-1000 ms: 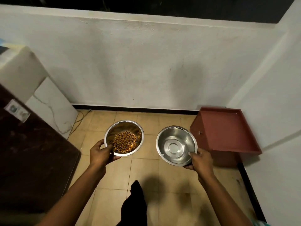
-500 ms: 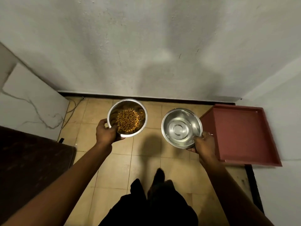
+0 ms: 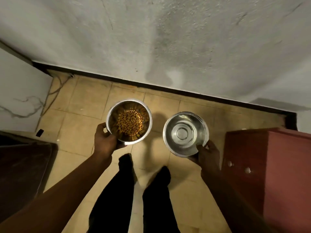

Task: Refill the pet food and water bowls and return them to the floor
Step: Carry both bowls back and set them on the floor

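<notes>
My left hand (image 3: 105, 142) grips the near-left rim of a steel food bowl (image 3: 148, 115) that holds brown kibble (image 3: 130, 122). In my right hand (image 3: 207, 155) is a second steel bowl, the water bowl (image 3: 185, 133), held by its near-right rim; clear water glints inside it. Both bowls hang level above the tan tiled floor (image 3: 84, 106), side by side and a little apart. My legs in dark trousers (image 3: 117, 190) stand below them.
A white wall with a dark skirting (image 3: 168, 89) runs close ahead. A red-brown cabinet (image 3: 272, 174) stands at my right, a dark brown surface (image 3: 21, 165) at my left. Cables (image 3: 53, 91) trail in the far-left corner beside a white panel (image 3: 20, 91).
I have stepped closer to the wall and my view has tipped downward. Both bowls have dropped lower toward the floor, still held in the same hands.
</notes>
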Demonstrator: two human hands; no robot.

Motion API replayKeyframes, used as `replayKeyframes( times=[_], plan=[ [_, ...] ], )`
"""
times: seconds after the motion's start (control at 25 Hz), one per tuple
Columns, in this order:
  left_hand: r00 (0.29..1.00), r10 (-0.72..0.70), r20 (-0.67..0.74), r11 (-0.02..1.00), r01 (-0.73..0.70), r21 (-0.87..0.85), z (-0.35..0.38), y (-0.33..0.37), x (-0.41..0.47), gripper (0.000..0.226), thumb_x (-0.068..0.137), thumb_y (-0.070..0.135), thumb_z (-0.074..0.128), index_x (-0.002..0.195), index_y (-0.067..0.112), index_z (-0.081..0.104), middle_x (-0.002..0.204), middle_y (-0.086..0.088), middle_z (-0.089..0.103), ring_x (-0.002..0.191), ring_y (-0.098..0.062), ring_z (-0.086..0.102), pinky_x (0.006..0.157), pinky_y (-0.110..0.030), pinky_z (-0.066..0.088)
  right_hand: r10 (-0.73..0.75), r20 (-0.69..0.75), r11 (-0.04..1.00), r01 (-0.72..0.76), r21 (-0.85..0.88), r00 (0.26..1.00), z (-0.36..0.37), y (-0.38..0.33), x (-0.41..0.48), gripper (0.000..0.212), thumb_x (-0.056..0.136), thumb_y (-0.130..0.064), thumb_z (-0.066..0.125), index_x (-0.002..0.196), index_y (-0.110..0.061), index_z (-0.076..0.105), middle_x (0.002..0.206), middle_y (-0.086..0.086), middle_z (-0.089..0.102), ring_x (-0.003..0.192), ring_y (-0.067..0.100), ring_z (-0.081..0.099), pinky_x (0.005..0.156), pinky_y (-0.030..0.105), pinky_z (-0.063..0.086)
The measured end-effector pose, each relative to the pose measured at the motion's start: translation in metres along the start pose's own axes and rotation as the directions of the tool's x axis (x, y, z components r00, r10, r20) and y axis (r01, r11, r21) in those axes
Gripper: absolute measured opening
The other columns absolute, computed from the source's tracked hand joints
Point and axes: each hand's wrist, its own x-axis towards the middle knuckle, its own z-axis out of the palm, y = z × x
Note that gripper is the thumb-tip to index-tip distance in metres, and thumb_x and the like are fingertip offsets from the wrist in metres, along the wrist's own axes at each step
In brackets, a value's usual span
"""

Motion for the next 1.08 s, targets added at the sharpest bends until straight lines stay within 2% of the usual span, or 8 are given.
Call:
replayKeyframes(
  times=[0.16,0.24,0.36,0.52,0.6,0.72,0.96,1.08],
  plan=[
    [1.0,-0.013,-0.018,1.0,0.013,0.019,0.064,-0.067,0.118,0.056,0.085,0.0,0.083,0.128,0.021,0.053,0.112,-0.01,0.072,0.094,-0.039,0.076,0.051,-0.036,0.064,0.103,-0.029,0.993,-0.101,0.062,0.994,0.038,0.058,0.12,0.028,0.102,-0.001,0.065,0.107,-0.027,0.07,0.118,0.016,0.075,0.101,0.039,0.078,0.059,0.041,0.068],
    [1.0,-0.023,-0.014,0.999,0.024,0.037,0.088,-0.099,0.165,0.055,0.086,-0.003,0.081,0.127,0.021,0.052,0.113,-0.009,0.069,0.096,-0.039,0.075,0.049,-0.035,0.063,0.149,-0.039,0.984,-0.144,0.108,0.988,0.053,0.083,0.168,0.028,0.102,0.0,0.066,0.116,-0.024,0.07,0.122,0.016,0.074,0.101,0.038,0.078,0.061,0.042,0.068],
    [1.0,-0.02,-0.006,0.999,0.021,0.033,0.122,-0.154,0.234,0.053,0.086,0.0,0.082,0.124,0.021,0.052,0.114,-0.006,0.065,0.099,-0.039,0.073,0.05,-0.036,0.063,0.179,-0.042,0.972,-0.169,0.165,0.983,0.075,0.126,0.24,0.042,0.102,0.003,0.065,0.139,-0.016,0.065,0.127,0.015,0.073,0.096,0.033,0.078,0.061,0.041,0.068],
    [1.0,-0.025,-0.007,0.999,0.025,0.028,0.157,-0.21,0.297,0.058,0.082,0.006,0.087,0.125,0.022,0.052,0.111,0.001,0.061,0.098,-0.034,0.073,0.049,-0.038,0.063,0.2,-0.062,0.969,-0.188,0.161,0.978,0.097,0.168,0.313,0.047,0.102,0.002,0.065,0.146,-0.016,0.061,0.13,0.017,0.072,0.094,0.032,0.077,0.054,0.037,0.066],
    [1.0,-0.027,0.005,0.999,0.027,0.042,0.169,-0.227,0.315,0.063,0.08,0.009,0.089,0.129,0.022,0.052,0.116,-0.001,0.061,0.102,-0.036,0.072,0.051,-0.04,0.065,0.202,-0.065,0.97,-0.191,0.152,0.977,0.104,0.179,0.338,0.043,0.102,0.002,0.065,0.142,-0.012,0.063,0.131,0.021,0.072,0.092,0.033,0.077,0.055,0.039,0.068],
    [1.0,-0.021,0.0,0.998,0.021,0.061,0.183,-0.249,0.34,0.058,0.08,0.011,0.087,0.124,0.026,0.053,0.12,-0.004,0.06,0.107,-0.04,0.071,0.052,-0.039,0.064,0.203,-0.065,0.973,-0.193,0.128,0.977,0.114,0.193,0.367,0.036,0.102,0.001,0.066,0.135,-0.014,0.066,0.131,0.022,0.072,0.101,0.037,0.077,0.058,0.041,0.069],
    [1.0,-0.018,-0.011,0.999,0.018,0.026,0.193,-0.267,0.367,0.06,0.076,0.017,0.086,0.122,0.029,0.05,0.123,-0.006,0.06,0.11,-0.041,0.071,0.052,-0.038,0.064,0.204,-0.083,0.97,-0.189,0.155,0.975,0.123,0.208,0.39,0.044,0.103,0.002,0.062,0.144,-0.014,0.062,0.127,0.02,0.072,0.085,0.03,0.077,0.052,0.036,0.067],
    [1.0,-0.016,-0.005,1.0,0.015,-0.022,0.194,-0.268,0.373,0.062,0.074,0.019,0.085,0.123,0.028,0.048,0.121,-0.003,0.059,0.107,-0.039,0.072,0.052,-0.036,0.064,0.215,-0.083,0.968,-0.201,0.152,0.973,0.124,0.214,0.394,0.047,0.103,0.002,0.062,0.147,-0.015,0.059,0.127,0.018,0.072,0.086,0.029,0.077,0.054,0.037,0.068]
  ],
)
